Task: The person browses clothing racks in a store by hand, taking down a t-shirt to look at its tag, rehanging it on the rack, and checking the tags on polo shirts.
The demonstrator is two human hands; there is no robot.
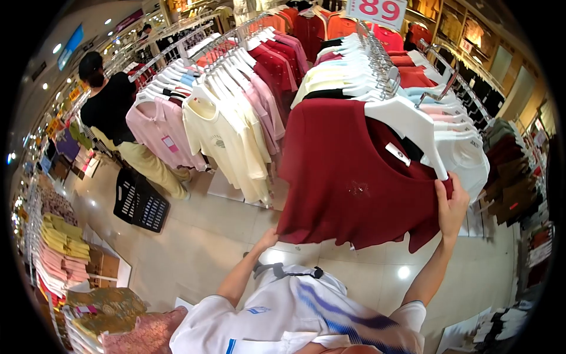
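A dark red top [348, 165] with a small star motif and a white neck label hangs on a white hanger [407, 121] at the front of the right rack. My right hand [452, 203] is closed on its shoulder, at the hanger's lower end. At the garment's lower left edge, my left hand [268, 239] pinches the cloth; its fingertips are partly hidden. Behind the top are a white shirt [460, 156] and more hung clothes in pale colours.
A rack on the left holds a cream shirt [215, 133] and a pink polo shirt [165, 130]. A person in black [112, 109] stands beyond it, near a black basket [140, 200] on the floor. A price sign [377, 10] tops the right rack.
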